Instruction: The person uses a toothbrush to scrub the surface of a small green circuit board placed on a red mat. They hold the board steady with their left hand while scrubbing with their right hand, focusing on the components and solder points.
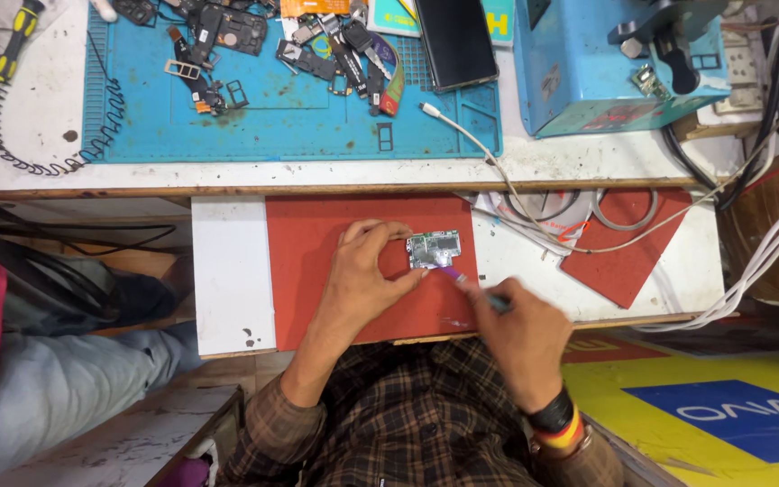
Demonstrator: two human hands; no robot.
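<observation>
Head camera, looking down: at the bottom of the frame are plaid sleeves, and just above them the right hand (523, 335), banded at the wrist, is closed around a thin purple-tipped tool (462, 277) whose tip touches the lower edge of a small green circuit board (434, 248). The left hand (364, 275), left of it, pinches the board by its left edge between thumb and fingers, holding it on a red mat (317, 234) that lies on a white pull-out shelf (227, 271) at the middle of the frame. To the right on the shelf lie a second red mat (628, 261), a metal ring (624, 209) and white cables (768, 261). Farther up, on the white bench, a blue work mat (281, 117) carries scattered phone parts (335, 50) and a dark phone (455, 41); a white cable end (430, 110) rests on its right side. A blue machine (606, 72) stands at the upper right, and a yellow-and-black screwdriver (15, 36) lies at the upper left. Another person's leg in grey trousers (65, 379) shows at the lower left.
</observation>
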